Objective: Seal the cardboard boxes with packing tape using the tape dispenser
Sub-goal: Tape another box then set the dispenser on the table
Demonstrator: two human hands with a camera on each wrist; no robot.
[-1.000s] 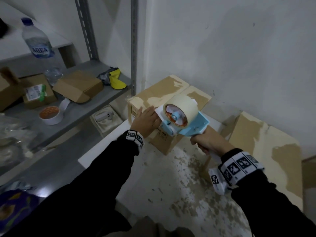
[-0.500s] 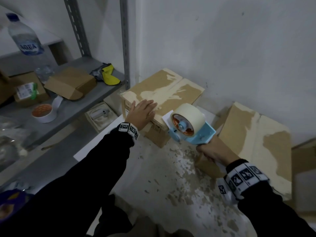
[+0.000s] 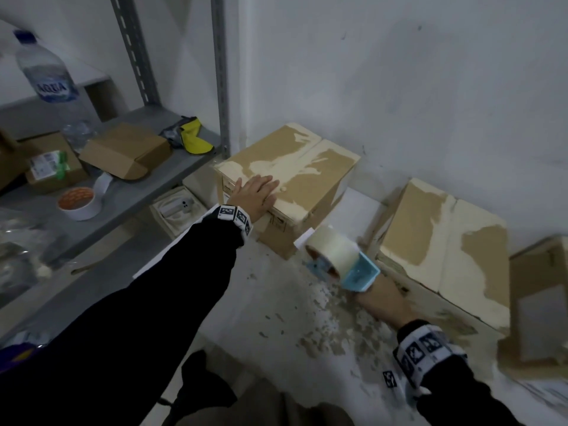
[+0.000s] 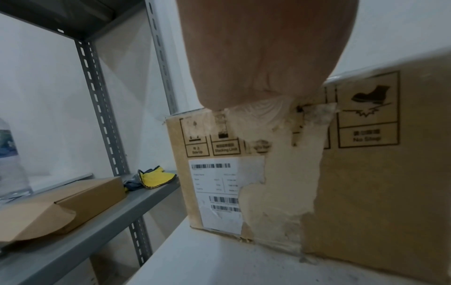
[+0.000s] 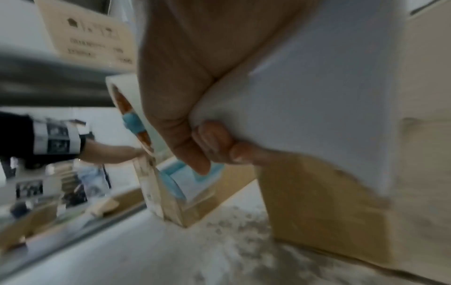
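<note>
The left hand [image 3: 256, 195] lay flat, fingers spread, on the torn brown cardboard box [image 3: 302, 167] by the wall. The right hand [image 3: 379, 298], its grip curled round the handle, held the blue tape dispenser with its pale roll [image 3: 338, 259] low beside the box, above the white desk [image 3: 246, 302]. The ragged, peeling surface might keep tape from sticking.

Left hand [image 3: 256, 196] flat, fingers straight, on top of the cardboard box [image 3: 310, 167] by the wall. Right hand [image 3: 382, 298] wrapped round the handle of the blue tape dispenser [image 3: 338, 262], low over the white table [image 3: 246, 302], just beside the box's near corner. Second box [image 3: 430, 241] to the right. On the grey shelf [image 3: 129, 204]: water bottle [image 3: 49, 75], small cartons [image 3: 126, 150], tape roll [image 3: 78, 202].
</note>
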